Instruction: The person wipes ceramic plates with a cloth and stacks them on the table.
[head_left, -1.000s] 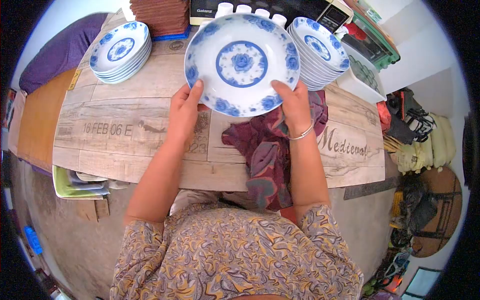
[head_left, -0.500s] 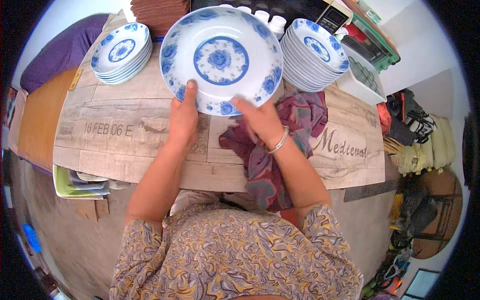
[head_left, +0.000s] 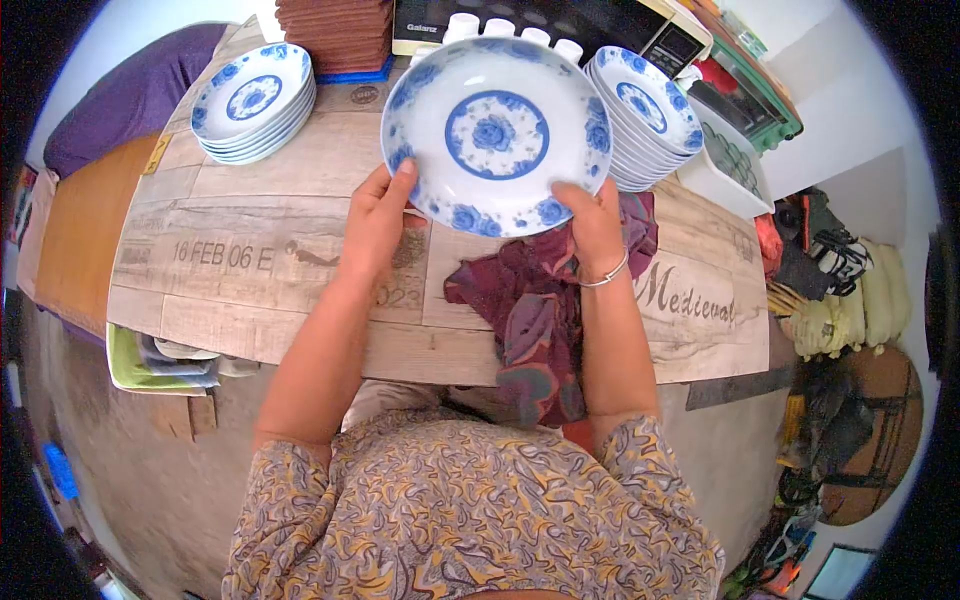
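Note:
A white plate [head_left: 497, 135] with blue flowers is held up over the table, its face tilted toward me. My left hand [head_left: 383, 215] grips its lower left rim, thumb on the face. On the lower right rim is my right hand [head_left: 595, 225], thumb also on the face and the other fingers largely behind. A dark red patterned cloth [head_left: 530, 300] lies below the plate and passes under my right hand, hanging over the table's front edge. One stack of matching plates [head_left: 253, 100] stands at the left, and a taller stack [head_left: 645, 105] stands just right of the held plate.
Behind the plate are white cups [head_left: 500, 27] and a microwave [head_left: 600, 25]. Folded brown cloths [head_left: 335, 38] sit at the back left of the wooden table [head_left: 220, 300]. A white bin [head_left: 735, 165] and a green oven [head_left: 755, 95] are at the back right.
Between the earlier frames the plate turned and shifted left; now it is back to the right. My right hand has moved outward from the bottom rim to the lower right rim.

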